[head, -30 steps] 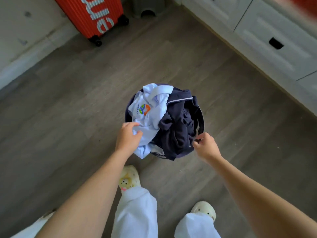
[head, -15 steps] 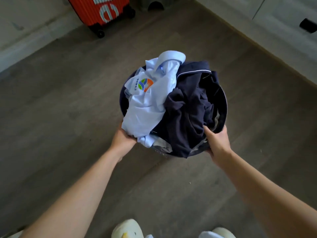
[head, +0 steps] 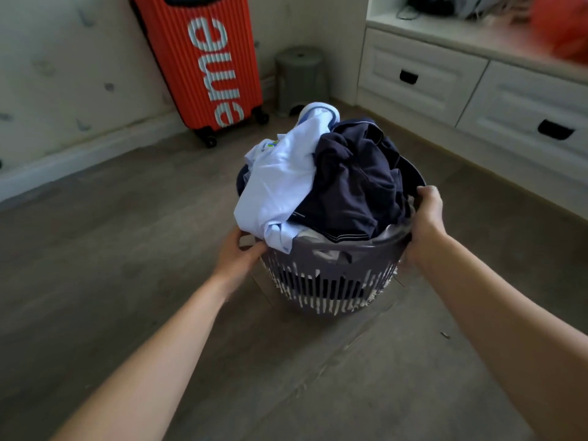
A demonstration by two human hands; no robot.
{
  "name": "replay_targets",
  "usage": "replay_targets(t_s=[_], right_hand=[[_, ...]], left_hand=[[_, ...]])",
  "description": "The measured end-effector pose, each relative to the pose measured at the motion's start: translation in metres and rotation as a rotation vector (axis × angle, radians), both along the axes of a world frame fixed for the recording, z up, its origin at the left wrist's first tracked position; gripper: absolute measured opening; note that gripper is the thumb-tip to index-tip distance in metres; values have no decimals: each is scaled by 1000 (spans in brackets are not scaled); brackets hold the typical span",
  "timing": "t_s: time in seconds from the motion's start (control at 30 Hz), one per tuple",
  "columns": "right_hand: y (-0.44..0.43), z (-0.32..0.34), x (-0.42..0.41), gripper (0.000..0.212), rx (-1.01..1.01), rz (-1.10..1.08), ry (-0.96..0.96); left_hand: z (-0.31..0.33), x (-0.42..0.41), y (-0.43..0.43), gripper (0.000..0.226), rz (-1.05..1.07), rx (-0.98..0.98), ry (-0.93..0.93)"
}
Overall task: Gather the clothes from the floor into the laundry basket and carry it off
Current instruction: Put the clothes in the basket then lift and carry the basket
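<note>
A round grey slatted laundry basket [head: 331,265] is held up in front of me, above the wooden floor. It is heaped with clothes: a white shirt with a small coloured logo [head: 280,183] on the left and a dark navy garment [head: 353,176] on the right, both spilling over the rim. My left hand [head: 237,253] grips the basket's left rim under the white shirt. My right hand [head: 424,218] grips the right rim, thumb on top.
A red suitcase with white letters [head: 206,62] leans on the wall at the back left. A grey stool [head: 299,78] stands in the corner. White drawers [head: 477,87] under a window seat line the right side. No clothes show on the grey wooden floor [head: 111,249].
Both hands went from the clothes to the basket's rim and lifted it. My view tilted up from straight down, so the suitcase, stool and drawers now show.
</note>
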State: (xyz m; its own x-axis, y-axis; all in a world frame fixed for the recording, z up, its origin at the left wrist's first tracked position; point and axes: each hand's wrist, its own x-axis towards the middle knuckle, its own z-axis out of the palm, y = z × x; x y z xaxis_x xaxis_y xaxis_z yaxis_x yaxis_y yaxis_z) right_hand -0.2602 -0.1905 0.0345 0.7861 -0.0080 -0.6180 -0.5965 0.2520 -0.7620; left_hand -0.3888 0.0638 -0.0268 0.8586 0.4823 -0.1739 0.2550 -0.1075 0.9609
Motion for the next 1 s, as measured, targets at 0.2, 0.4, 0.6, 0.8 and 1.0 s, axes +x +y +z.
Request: replay_targets(t_s=[0.2,0.4,0.6,0.8,1.0], right_hand=[[-30,-46,-23,30,30,-129,-98],[-26,-70,-50,34,145,-181,-163],[-19,-84,-56,53,229,-115,-195],[-26,-105,-67,57,86,14,-78],[-31,-119,-65,48,58,18,-21]], left_hand=[[-19,-6,-14,76,-4,-125,-33],[-33,-24,-20,76,-25,-216,-16],[-46,-20,-21,57,32,-320,-27],[-63,-22,-47,56,182,-468,-9],[-72,-13,-49,44,295,-488,27]])
